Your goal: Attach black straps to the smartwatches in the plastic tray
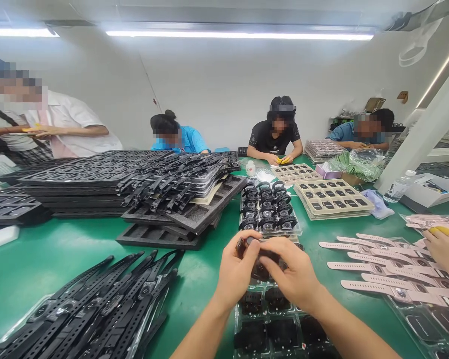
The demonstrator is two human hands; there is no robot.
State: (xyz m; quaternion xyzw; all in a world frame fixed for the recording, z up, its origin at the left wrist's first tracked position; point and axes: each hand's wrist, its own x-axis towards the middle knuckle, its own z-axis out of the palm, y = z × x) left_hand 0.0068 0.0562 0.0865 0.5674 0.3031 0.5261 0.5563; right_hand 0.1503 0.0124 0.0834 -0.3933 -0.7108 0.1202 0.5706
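Small dark watch [261, 263] gripped between the fingers of both hands, mostly covered by them; exact part held can't be told. Left hand [234, 267] closed on its left side, thumb up front; right hand [295, 269] closed on its right side, fingers bent over it. Watch is above the near clear tray [251, 311], which has dark items in its pockets. Just beyond: far clear tray [299, 231] with rows of looped black-strap watches [267, 209].

Left front of green bench [194, 299]: long black straps [97, 304] laid side by side over clear plastic. Behind them, stacked black foam trays [82, 174], some skewed, more black straps heaped on top. Right: pink-strap watches [391, 267] across clear trays, another person's hand [445, 252] with yellow fingertips over them. Farther back right: stacked cream trays [333, 199] with dark pieces, clear bottle [396, 188], white open box [436, 192]. Person in black shirt [276, 137] across, yellow on fingers; others seated and bent over alongside.
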